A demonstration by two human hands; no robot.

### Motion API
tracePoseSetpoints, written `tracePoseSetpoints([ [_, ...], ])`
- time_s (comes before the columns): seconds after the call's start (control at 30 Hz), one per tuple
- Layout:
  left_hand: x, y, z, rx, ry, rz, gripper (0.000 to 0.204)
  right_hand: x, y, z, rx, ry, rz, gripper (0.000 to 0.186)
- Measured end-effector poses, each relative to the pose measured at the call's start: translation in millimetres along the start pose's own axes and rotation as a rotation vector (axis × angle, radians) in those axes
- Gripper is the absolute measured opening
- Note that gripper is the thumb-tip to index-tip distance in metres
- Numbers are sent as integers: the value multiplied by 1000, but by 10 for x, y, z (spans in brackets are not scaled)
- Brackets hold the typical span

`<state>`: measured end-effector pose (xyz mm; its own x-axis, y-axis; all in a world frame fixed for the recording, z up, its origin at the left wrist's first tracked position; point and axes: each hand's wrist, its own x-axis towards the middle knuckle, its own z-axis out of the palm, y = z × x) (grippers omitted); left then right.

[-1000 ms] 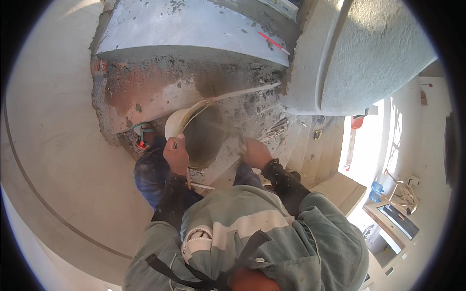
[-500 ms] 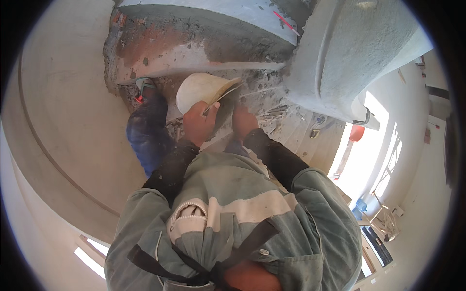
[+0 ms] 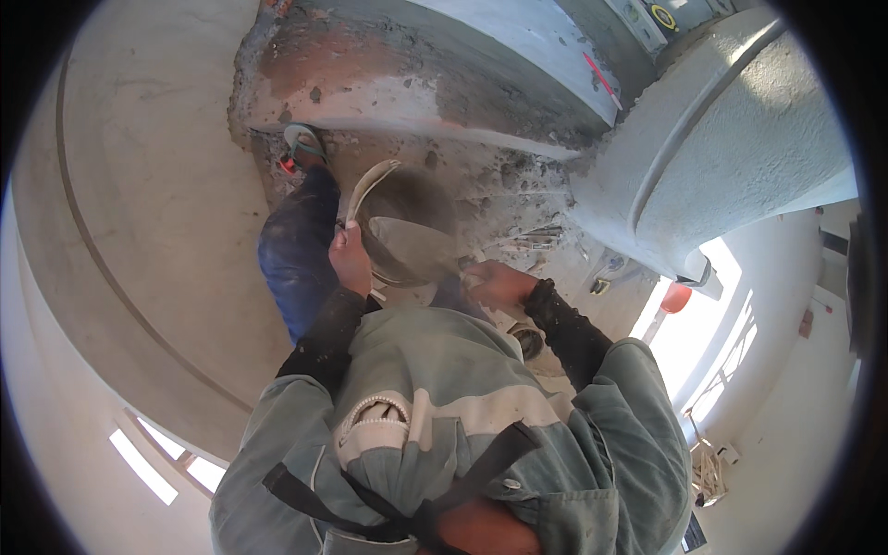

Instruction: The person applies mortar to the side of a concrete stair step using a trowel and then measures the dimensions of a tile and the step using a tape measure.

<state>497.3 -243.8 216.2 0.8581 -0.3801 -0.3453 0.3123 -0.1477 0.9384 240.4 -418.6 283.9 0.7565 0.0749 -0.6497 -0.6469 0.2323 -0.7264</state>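
My left hand (image 3: 351, 259) is closed on the near-left rim of an off-white bucket (image 3: 368, 190). The bucket is tilted so that its dark grey, mortar-smeared inside shows. Closed round a handle mostly hidden by the fingers, my right hand (image 3: 499, 283) holds a trowel (image 3: 412, 245). Its broad grey blade points left into the bucket's mouth. Whether the blade touches the bucket wall I cannot tell. Past the bucket lies a low, curved step (image 3: 370, 97) with patchy grey plaster and a reddish area.
My sandalled foot (image 3: 305, 143) stands at the step's base. A thick rounded column (image 3: 712, 139) rises at the right. A red stick (image 3: 603, 81) lies on the far ledge. Tools (image 3: 606, 276) and rubble lie on the floor to the right. A curved wall (image 3: 157, 203) bounds the left.
The bucket has tipped, its mouth now facing me. My left hand has moved down and left along its rim. My right hand has shifted right, and the trowel blade now shows.
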Motion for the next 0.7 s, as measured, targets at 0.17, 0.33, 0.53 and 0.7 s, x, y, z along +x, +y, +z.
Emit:
tracePoseSetpoints([
  [0.17, -16, 77, -243, -272, 99, -209, 36, 234, -384, -576, -455, -98, 40, 27],
  [0.33, 6, -110, -577, 70, 92, -97, 39, 922, -975, -1492, -292, 270, 66, 28],
  [0.53, 15, -124, -517, 359, 38, -110, 39, 1974, -490, -2472, -683, 755, 122, 37],
  [0.7, 108, -211, -476, 362, -16, -201, 41, 2183, -154, -2661, -859, 1009, 10, 50],
])
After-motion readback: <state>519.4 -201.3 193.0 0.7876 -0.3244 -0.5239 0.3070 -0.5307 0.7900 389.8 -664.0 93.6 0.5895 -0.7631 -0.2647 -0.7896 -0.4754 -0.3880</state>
